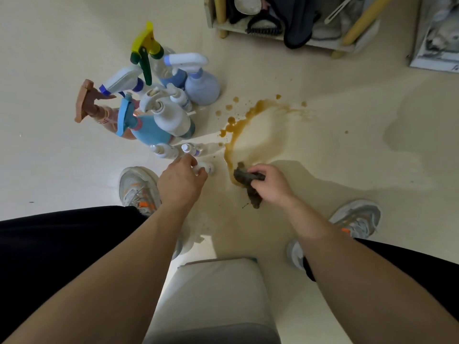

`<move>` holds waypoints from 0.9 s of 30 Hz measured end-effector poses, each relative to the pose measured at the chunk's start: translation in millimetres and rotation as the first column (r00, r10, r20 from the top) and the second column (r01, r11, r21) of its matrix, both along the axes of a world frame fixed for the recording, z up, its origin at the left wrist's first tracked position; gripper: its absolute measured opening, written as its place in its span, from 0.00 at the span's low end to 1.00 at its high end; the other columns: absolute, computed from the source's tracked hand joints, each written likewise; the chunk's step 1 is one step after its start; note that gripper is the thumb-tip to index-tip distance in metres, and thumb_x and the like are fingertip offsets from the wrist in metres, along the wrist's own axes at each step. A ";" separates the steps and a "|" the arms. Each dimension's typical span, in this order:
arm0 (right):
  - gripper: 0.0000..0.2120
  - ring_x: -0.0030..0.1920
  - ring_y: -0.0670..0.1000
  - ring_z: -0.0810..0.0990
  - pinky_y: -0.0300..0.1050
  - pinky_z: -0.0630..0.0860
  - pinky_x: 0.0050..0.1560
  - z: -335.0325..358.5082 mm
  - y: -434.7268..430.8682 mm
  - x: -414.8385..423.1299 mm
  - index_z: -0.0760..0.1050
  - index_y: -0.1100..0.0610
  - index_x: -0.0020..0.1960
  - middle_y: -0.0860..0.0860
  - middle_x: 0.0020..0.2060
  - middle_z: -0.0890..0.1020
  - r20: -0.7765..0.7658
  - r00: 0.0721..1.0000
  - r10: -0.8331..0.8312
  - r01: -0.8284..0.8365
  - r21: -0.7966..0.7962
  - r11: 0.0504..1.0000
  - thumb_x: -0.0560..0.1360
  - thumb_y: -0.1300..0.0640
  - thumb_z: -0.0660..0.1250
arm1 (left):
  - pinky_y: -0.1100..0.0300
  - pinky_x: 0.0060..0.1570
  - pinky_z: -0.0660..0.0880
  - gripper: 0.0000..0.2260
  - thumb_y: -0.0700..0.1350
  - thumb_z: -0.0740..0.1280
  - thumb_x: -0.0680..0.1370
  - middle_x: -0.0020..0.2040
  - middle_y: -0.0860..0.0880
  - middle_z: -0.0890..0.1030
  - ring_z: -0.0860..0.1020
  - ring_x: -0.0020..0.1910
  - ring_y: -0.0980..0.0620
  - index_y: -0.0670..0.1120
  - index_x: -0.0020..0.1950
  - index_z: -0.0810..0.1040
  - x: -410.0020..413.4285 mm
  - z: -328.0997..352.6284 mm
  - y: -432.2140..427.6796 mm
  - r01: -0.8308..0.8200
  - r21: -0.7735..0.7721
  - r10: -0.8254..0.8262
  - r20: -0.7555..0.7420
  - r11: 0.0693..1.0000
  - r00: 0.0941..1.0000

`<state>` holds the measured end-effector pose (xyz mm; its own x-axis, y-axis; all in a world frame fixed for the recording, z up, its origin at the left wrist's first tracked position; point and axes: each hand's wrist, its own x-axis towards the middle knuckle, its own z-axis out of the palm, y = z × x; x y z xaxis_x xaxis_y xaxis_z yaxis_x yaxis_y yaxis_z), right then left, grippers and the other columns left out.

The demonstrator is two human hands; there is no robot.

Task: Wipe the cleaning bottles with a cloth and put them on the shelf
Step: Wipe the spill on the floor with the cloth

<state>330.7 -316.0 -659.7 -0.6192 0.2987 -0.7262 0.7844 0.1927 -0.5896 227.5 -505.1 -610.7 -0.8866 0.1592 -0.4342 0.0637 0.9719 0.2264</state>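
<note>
From the head view, no brand or wording can be read. The labels on the cluster of spray bottles (171,119) show only bluish marks too small to make out, and a printed sheet (437,40) at the right edge is cut off.

The left hand (182,181) curls its fingers round a small white bottle (206,167) on the floor (74,170), just in front of the cluster. The hand hides most of the bottle. The right hand (269,184) clutches a dark, crumpled cloth (248,187), which sits at the near edge of a brown, ring-shaped spill (238,127).

The bottles are plastic, with trigger heads in yellow (145,43), brown (85,103) and white, and one has a rounded lilac body (202,91). Two small bottles (164,151) lie beside the left hand.

A low wooden shelf (211,13) stands well apart at the top. It is cut off by the frame, and the things inside are dark and hard to identify.

Grey sneakers (139,187) flank the hands, and a padded grey cushion (216,294) lies below.
</note>
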 end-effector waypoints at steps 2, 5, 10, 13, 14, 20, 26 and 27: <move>0.16 0.58 0.55 0.80 0.43 0.74 0.56 4.8 23.9 -3.4 0.80 0.49 0.58 0.49 0.55 0.82 0.013 1.000 0.018 -0.019 0.076 0.997 0.74 0.64 0.66 | 0.52 0.44 0.75 0.12 0.54 0.66 0.78 0.53 0.47 0.83 0.80 0.49 0.42 0.49 0.56 0.78 -2.0 1.1 1.9 0.002 0.016 -0.003 0.015 1.000 1.000; 0.24 0.70 0.60 0.70 0.54 0.71 0.67 -2.7 48.3 9.2 0.68 0.49 0.75 0.53 0.73 0.71 0.161 0.984 0.082 -0.156 0.530 0.834 0.78 0.55 0.64 | 0.54 0.41 0.70 0.12 0.53 0.66 0.79 0.54 0.48 0.82 0.80 0.50 0.43 0.49 0.57 0.78 -0.3 3.1 5.2 0.016 0.009 -0.016 0.019 1.000 1.000; 0.38 0.80 0.65 0.38 0.62 0.44 0.80 -45.1 22.5 16.7 0.41 0.49 0.83 0.55 0.82 0.38 0.334 0.888 0.316 -0.441 0.425 0.790 0.82 0.40 0.56 | 0.56 0.40 0.68 0.11 0.53 0.66 0.79 0.52 0.49 0.83 0.79 0.49 0.44 0.48 0.56 0.78 5.7 2.7 3.4 -0.002 0.023 0.001 0.009 1.000 1.000; 0.40 0.79 0.67 0.36 0.63 0.40 0.78 -61.1 -6.8 15.0 0.42 0.51 0.83 0.58 0.82 0.39 0.264 0.886 0.380 -0.463 0.523 0.715 0.80 0.35 0.56 | 0.56 0.40 0.69 0.10 0.54 0.66 0.79 0.51 0.50 0.83 0.79 0.47 0.45 0.49 0.55 0.78 2.9 -3.2 0.7 0.001 0.029 -0.001 -0.015 1.000 1.000; 0.39 0.80 0.67 0.37 0.64 0.41 0.78 -62.7 -20.5 15.4 0.42 0.49 0.83 0.58 0.82 0.41 0.212 0.858 0.468 -0.499 0.559 0.662 0.80 0.36 0.56 | 0.56 0.40 0.71 0.10 0.54 0.66 0.79 0.50 0.51 0.83 0.79 0.47 0.45 0.49 0.55 0.78 1.1 -4.9 0.2 0.003 0.030 -0.003 -0.021 1.000 1.000; 0.31 0.81 0.63 0.38 0.64 0.43 0.79 -87.3 -42.5 20.8 0.44 0.39 0.82 0.53 0.82 0.40 0.128 0.397 0.909 -0.747 0.621 0.239 0.82 0.36 0.51 | 0.56 0.40 0.72 0.10 0.55 0.67 0.78 0.49 0.53 0.82 0.78 0.45 0.47 0.51 0.54 0.78 -1.7 -7.5 -7.8 -0.023 0.026 0.024 -0.041 0.999 0.999; 0.32 0.81 0.64 0.41 0.65 0.41 0.78 -92.3 17.2 -78.4 0.48 0.38 0.81 0.55 0.82 0.44 0.176 0.386 0.906 -0.661 0.737 0.139 0.80 0.31 0.49 | 0.59 0.39 0.65 0.08 0.52 0.71 0.76 0.42 0.53 0.80 0.72 0.38 0.52 0.49 0.50 0.80 4.6 -12.6 -14.3 -0.093 0.082 0.100 -0.085 0.992 0.991; 0.32 0.81 0.64 0.45 0.66 0.44 0.78 -92.7 27.2 -90.5 0.52 0.39 0.81 0.56 0.82 0.48 0.173 0.421 0.890 -0.634 0.758 0.153 0.80 0.31 0.49 | 0.59 0.39 0.65 0.08 0.51 0.71 0.75 0.41 0.54 0.80 0.72 0.38 0.53 0.49 0.50 0.80 5.0 -13.3 -14.5 -0.094 0.091 0.103 -0.093 0.991 0.990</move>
<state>240.2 -288.8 -752.4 -0.9209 -0.1944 -0.3377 -0.1743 0.9806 -0.0893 232.6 -519.6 -623.9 -0.9370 0.1021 -0.3341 -0.0057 0.9518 0.3068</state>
